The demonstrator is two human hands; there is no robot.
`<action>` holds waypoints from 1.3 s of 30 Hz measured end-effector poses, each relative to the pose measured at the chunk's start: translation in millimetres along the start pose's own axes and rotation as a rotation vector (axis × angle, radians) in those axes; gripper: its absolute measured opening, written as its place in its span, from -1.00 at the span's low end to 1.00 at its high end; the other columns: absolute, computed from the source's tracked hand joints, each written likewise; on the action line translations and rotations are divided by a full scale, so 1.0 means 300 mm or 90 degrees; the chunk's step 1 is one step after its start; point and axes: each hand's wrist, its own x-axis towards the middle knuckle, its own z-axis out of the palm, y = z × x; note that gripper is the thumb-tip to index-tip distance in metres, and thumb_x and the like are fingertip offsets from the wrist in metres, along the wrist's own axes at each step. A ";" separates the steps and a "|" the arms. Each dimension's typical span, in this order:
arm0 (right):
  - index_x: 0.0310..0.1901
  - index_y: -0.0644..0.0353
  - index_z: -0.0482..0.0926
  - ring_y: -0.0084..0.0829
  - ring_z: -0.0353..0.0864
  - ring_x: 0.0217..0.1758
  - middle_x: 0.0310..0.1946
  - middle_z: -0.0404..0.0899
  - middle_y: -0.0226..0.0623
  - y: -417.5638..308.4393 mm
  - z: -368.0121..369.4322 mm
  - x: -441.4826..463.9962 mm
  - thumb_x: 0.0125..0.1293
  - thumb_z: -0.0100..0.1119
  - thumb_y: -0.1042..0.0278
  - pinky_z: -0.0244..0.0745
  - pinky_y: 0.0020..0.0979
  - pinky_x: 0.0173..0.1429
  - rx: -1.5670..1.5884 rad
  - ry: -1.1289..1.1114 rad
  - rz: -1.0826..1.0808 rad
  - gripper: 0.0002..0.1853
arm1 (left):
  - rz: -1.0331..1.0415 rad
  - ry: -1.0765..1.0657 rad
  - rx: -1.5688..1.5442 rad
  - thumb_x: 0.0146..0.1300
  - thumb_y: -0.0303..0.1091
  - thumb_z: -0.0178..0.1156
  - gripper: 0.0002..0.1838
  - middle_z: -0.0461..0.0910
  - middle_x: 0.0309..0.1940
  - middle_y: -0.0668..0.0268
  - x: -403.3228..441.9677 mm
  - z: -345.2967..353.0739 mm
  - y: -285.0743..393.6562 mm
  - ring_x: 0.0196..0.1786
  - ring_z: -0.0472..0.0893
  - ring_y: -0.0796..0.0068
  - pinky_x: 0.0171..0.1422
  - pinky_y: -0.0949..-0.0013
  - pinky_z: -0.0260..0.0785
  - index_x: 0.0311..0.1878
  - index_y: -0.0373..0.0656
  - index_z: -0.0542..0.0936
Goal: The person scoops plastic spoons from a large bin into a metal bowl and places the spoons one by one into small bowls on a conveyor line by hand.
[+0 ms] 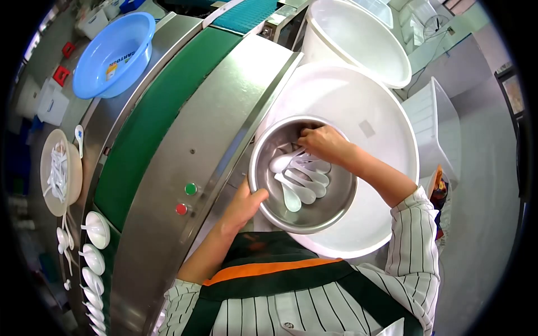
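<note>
As the head view shows it, left hand: the left hand [242,206] has its grip clasped on the near-left rim of a round, silvery metal bowl [343,203], thumb over the edge.
Right hand: the right hand [324,141] reaches inside at the far wall, fingers curled; their tips are partly hidden, so I cannot tell whether this grip has closed on a spoon handle.
Spoons: several glossy white, short-handled spoons [303,194] lie in the metal bowl, most fanned with their heads toward the body, one turned otherwise just below the right fingers.
Tub: a wide, round white plastic tub [385,162] shows beneath and beyond the bowl.
Belt: a flat green conveyor belt [162,106] runs on the left, with a round green button [191,189] and a round red button [181,209] on its steel side.
Handling: best to hold the rim firm and level, pinch one handle at a time, and part the spoons gently; hard, smooth pieces could slip or chip if knocked together.
</note>
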 end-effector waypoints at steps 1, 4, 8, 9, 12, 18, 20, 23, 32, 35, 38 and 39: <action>-0.29 0.13 0.55 -0.29 0.60 -0.47 -0.38 0.51 -0.26 -0.020 -0.019 0.003 0.07 0.06 0.49 0.51 -0.35 -0.44 0.010 -0.049 0.047 -0.85 | -0.005 0.002 -0.007 0.01 -0.47 0.02 -0.40 0.43 -0.06 0.23 -0.002 -0.010 -0.001 -0.06 0.42 0.50 0.04 0.44 0.30 0.22 -0.31 0.28; -0.32 0.13 0.54 -0.30 0.61 -0.44 -0.40 0.50 -0.27 -0.061 -0.038 0.001 0.08 0.07 0.48 0.51 -0.35 -0.42 0.080 -0.012 0.084 -0.88 | -0.002 -0.002 -0.009 0.01 -0.47 0.01 -0.40 0.43 -0.04 0.22 -0.019 -0.036 -0.003 -0.03 0.41 0.49 0.08 0.43 0.29 0.22 -0.31 0.28; -0.33 0.15 0.53 -0.32 0.61 -0.40 -0.40 0.50 -0.28 -0.079 -0.084 -0.021 0.09 0.07 0.45 0.51 -0.33 -0.37 0.131 -0.012 0.122 -0.91 | -0.027 -0.016 -0.026 0.01 -0.48 0.01 -0.40 0.43 -0.03 0.23 -0.032 -0.057 0.023 0.01 0.41 0.46 0.14 0.43 0.26 0.22 -0.31 0.28; -0.33 0.16 0.52 -0.32 0.61 -0.39 -0.40 0.50 -0.28 -0.095 -0.082 -0.034 0.10 0.08 0.44 0.50 -0.32 -0.36 0.116 -0.049 0.132 -0.91 | -0.026 -0.024 -0.026 0.01 -0.48 0.01 -0.40 0.43 -0.02 0.23 -0.031 -0.061 0.025 0.02 0.41 0.46 0.15 0.43 0.25 0.22 -0.31 0.28; -0.39 0.16 0.51 -0.37 0.59 -0.36 -0.44 0.50 -0.30 -0.131 -0.040 -0.065 0.07 0.10 0.40 0.49 -0.36 -0.38 0.048 -0.054 0.140 -0.92 | -0.016 -0.035 -0.031 0.00 -0.48 0.01 -0.39 0.43 0.00 0.23 -0.022 -0.059 0.018 0.04 0.40 0.45 0.17 0.43 0.24 0.23 -0.30 0.28; -0.45 0.14 0.49 -0.37 0.56 -0.32 -0.44 0.50 -0.35 -0.150 -0.024 -0.070 -0.01 0.11 0.43 0.50 -0.39 -0.34 0.031 -0.042 0.074 -0.95 | -0.019 -0.029 -0.057 0.00 -0.49 0.02 -0.36 0.41 0.04 0.23 -0.011 -0.060 -0.003 0.09 0.38 0.44 0.21 0.41 0.21 0.26 -0.30 0.25; -0.45 0.12 0.49 -0.35 0.55 -0.32 -0.46 0.52 -0.39 -0.150 -0.055 -0.067 -0.03 0.13 0.43 0.51 -0.38 -0.31 0.065 -0.010 0.092 -0.94 | -0.012 -0.023 -0.063 0.00 -0.50 0.02 -0.34 0.40 0.06 0.22 -0.018 -0.064 0.007 0.11 0.37 0.43 0.22 0.41 0.20 0.28 -0.30 0.24; -0.43 0.09 0.50 -0.34 0.55 -0.33 -0.49 0.53 -0.42 -0.166 -0.087 -0.056 0.04 0.17 0.43 0.49 -0.35 -0.29 0.130 0.073 0.153 -0.95 | 0.002 -0.014 -0.065 0.00 -0.50 0.02 -0.32 0.37 0.10 0.21 -0.029 -0.068 0.025 0.15 0.35 0.42 0.26 0.40 0.17 0.30 -0.29 0.21; -0.37 0.08 0.54 -0.35 0.53 -0.35 -0.50 0.54 -0.41 -0.112 -0.128 -0.009 0.06 0.24 0.37 0.46 -0.34 -0.30 0.240 0.148 0.272 -0.91 | 0.115 0.053 0.056 -0.05 -0.53 0.01 -0.35 0.43 -0.01 0.24 -0.029 -0.095 0.038 0.01 0.41 0.48 0.11 0.42 0.29 0.24 -0.29 0.29; -0.36 0.08 0.55 -0.35 0.56 -0.32 -0.48 0.55 -0.41 -0.136 -0.099 0.019 0.06 0.23 0.35 0.47 -0.35 -0.29 0.205 0.114 0.239 -0.90 | 0.118 0.042 0.056 -0.05 -0.52 0.01 -0.32 0.39 0.06 0.19 -0.030 -0.093 0.045 0.10 0.37 0.41 0.19 0.40 0.21 0.27 -0.30 0.25; -0.35 0.09 0.55 -0.34 0.58 -0.33 -0.48 0.57 -0.39 -0.149 -0.064 0.031 0.06 0.24 0.30 0.48 -0.34 -0.29 0.187 0.086 0.214 -0.87 | 0.085 0.014 0.037 -0.03 -0.51 0.01 -0.29 0.32 0.18 0.10 -0.035 -0.088 0.057 0.27 0.30 0.28 0.36 0.35 0.06 0.31 -0.31 0.19; -0.35 0.09 0.56 -0.33 0.59 -0.34 -0.48 0.57 -0.38 -0.143 -0.049 0.030 0.07 0.24 0.29 0.48 -0.33 -0.30 0.184 0.072 0.212 -0.86 | 0.081 0.013 0.031 -0.03 -0.51 0.01 -0.29 0.32 0.18 0.09 -0.035 -0.084 0.057 0.27 0.29 0.28 0.36 0.35 0.06 0.31 -0.31 0.19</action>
